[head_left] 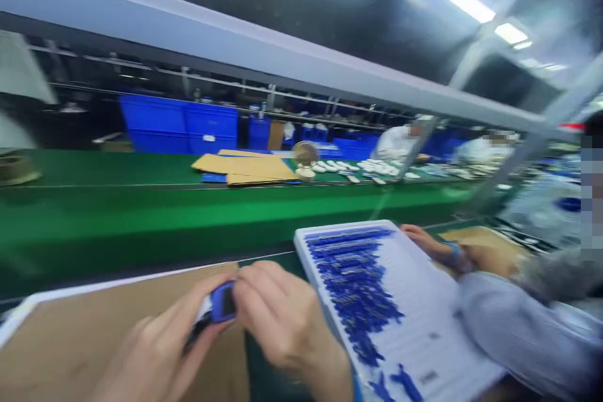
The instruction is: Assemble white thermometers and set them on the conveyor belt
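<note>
My left hand [160,339] is closed around a small blue-framed device [222,303] with a dark window, its body white and black toward the palm. The fingers of my right hand [282,311] are bent and pressed against the right end of that same device. Both hands are above a brown cardboard sheet [94,333] with a white rim. Right of my hands lies a white tray [424,320] with many blue parts [353,282] in rows on its left side. Two loose blue pieces [406,383] sit near its front.
A co-worker's hand [426,242] rests at the tray's far right edge, with a light sleeve [522,333] over its right side. A green conveyor belt [117,213] runs behind. Beyond are brown cardboard pieces [249,167], white parts [377,167], blue bins [183,125] and other people.
</note>
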A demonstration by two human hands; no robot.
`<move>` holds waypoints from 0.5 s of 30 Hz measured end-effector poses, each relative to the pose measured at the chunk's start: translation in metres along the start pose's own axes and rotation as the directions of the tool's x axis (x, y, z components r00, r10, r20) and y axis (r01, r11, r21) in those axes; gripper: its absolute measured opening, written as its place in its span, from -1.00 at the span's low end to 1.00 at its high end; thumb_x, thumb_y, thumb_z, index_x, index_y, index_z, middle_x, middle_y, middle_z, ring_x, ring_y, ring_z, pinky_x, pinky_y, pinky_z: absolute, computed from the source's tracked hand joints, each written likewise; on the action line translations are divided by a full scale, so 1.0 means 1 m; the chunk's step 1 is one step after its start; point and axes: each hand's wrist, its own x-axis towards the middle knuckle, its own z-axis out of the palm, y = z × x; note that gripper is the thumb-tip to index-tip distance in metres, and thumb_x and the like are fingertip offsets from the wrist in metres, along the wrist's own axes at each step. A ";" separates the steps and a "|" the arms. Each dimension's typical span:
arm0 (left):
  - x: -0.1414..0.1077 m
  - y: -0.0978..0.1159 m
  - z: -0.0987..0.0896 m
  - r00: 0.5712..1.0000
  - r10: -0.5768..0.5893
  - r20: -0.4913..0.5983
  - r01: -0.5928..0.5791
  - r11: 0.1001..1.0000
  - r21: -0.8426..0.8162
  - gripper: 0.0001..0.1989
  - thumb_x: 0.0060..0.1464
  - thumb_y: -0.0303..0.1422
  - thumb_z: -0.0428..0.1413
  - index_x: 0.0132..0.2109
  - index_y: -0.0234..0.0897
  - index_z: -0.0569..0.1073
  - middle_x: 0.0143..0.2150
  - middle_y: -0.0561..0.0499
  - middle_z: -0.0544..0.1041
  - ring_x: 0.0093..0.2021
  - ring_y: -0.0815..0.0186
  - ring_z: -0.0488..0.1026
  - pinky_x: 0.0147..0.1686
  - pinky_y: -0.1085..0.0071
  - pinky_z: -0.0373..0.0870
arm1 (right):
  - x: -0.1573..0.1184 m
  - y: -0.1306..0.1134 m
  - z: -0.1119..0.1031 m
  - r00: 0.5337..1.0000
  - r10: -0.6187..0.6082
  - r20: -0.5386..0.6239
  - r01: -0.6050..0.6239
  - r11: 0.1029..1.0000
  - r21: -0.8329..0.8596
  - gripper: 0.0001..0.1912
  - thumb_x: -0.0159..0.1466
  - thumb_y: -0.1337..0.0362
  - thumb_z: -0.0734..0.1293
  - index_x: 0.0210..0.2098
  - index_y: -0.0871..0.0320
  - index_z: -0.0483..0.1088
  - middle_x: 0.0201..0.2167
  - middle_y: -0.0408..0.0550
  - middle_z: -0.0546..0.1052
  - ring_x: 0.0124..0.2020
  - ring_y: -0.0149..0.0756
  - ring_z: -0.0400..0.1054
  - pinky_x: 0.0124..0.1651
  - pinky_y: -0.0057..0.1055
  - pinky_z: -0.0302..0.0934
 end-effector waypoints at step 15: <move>0.017 0.025 -0.019 0.993 -0.104 0.048 0.105 0.994 -0.007 -0.77 0.42 -0.22 -0.18 0.13 -0.07 0.21 -0.05 0.10 0.65 -0.13 0.36 0.64 -0.22 0.52 0.60 | -0.009 -0.021 -0.013 1.000 0.003 -0.005 -0.003 0.982 -0.191 -0.73 0.35 0.53 0.17 -0.11 0.28 0.48 -0.15 -0.02 0.62 -0.12 -0.32 0.52 0.07 -0.40 0.42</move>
